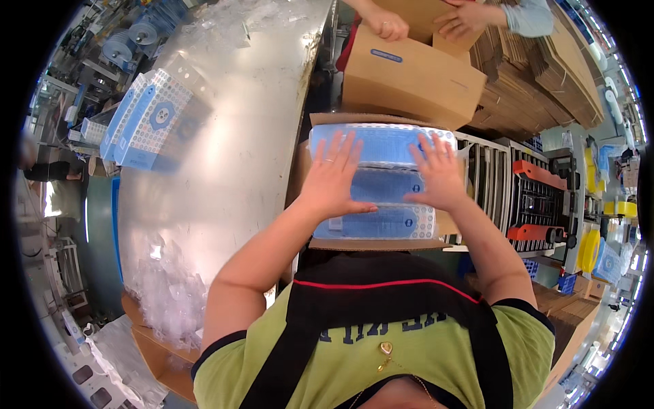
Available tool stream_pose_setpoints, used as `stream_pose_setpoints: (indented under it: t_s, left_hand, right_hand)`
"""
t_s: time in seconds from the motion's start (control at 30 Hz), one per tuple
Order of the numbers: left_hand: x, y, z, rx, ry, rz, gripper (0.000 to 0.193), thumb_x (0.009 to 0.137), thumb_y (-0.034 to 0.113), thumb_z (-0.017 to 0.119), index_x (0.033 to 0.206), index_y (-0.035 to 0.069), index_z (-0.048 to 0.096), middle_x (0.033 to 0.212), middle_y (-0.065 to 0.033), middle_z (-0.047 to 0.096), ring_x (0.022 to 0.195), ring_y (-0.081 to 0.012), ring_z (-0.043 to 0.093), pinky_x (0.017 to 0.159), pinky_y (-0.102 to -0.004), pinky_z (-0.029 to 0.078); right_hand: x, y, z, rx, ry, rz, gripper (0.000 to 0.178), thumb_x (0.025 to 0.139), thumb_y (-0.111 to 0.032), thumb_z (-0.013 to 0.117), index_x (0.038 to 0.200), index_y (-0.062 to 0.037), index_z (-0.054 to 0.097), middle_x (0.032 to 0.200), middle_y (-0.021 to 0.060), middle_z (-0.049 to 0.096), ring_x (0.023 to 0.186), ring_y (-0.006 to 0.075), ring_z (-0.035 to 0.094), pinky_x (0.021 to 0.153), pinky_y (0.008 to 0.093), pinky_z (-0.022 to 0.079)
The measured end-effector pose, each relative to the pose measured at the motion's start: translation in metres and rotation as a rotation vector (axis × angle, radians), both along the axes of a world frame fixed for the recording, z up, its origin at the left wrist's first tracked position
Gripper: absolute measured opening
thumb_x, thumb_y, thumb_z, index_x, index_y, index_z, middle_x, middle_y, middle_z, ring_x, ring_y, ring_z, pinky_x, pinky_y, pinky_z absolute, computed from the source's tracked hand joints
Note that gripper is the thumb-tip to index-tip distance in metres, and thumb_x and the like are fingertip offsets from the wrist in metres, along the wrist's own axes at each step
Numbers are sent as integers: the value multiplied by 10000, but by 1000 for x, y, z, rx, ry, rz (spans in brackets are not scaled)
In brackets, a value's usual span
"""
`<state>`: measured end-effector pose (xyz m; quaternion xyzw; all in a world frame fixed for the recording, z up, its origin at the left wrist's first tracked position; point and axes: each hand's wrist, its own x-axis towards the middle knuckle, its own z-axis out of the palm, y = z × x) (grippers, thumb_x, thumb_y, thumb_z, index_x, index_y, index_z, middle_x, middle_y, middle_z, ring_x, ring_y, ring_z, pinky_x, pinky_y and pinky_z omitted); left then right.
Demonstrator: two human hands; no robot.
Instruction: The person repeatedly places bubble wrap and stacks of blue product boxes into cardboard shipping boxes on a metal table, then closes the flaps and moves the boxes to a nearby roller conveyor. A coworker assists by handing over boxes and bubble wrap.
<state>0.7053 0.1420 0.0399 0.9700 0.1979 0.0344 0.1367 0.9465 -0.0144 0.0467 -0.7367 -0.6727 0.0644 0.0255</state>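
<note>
Blue packs (390,185) are tucked snug in the carton (379,244); left hand (333,178) and right hand (437,172) are splayed flat over it.

packages (383,185) in carton (381,244) | table (245,143) at left | roller conveyor (489,183) at right | second carton (412,85) just beyond

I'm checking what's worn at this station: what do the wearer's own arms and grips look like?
Both arms are bare below short yellow-green sleeves with dark cuffs. The left grip is ungloved, with what looks like a thin ring on one finger. The right grip is ungloved too, with no ring that I can make out.
</note>
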Motion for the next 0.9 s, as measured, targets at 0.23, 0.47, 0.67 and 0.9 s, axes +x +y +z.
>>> stream_pose_setpoints:
  t_s: [0.23, 0.47, 0.67, 0.9]
  left_hand:
    - [-16, 10, -103, -131, 246, 38, 1287, 620, 726, 722, 1519, -2, 157, 1593, -213, 94, 1490, -331, 69, 1192, -505, 77]
    - [-11, 10, -116, -94, 231, 42, 1316, 611, 741, 709, 1521, -7, 124, 1598, -210, 79, 1494, -324, 42, 1191, -510, 46]
    - [-22, 12, -121, -55, 260, 10, 1291, 614, 767, 676, 1508, -20, 179, 1588, -209, 141, 1488, -340, 82, 1188, -519, 60]
    - [-14, 12, -119, -39, 300, -8, 1246, 640, 768, 650, 1507, -9, 206, 1587, -199, 159, 1486, -331, 99, 1191, -511, 60]
  right_hand:
    - [-25, 25, -70, 105, 7, 182, 1044, 689, -653, 699, 1426, 13, 380, 1522, 235, 286, 1438, 429, 182, 1159, 539, 150]
    - [1, 14, -52, 273, 592, -477, 643, 863, -387, 649, 1422, -159, 427, 1466, 283, 326, 1347, 464, 340, 1094, 493, 331]
    - [26, 9, -117, 103, 915, -423, 579, 913, -325, 600, 1426, -122, 421, 1460, 304, 319, 1346, 443, 352, 1107, 464, 323]
    - [-2, -5, -135, 116, 133, -7, 896, 864, -597, 546, 1467, 21, 306, 1534, 282, 221, 1454, 399, 152, 1194, 471, 99]
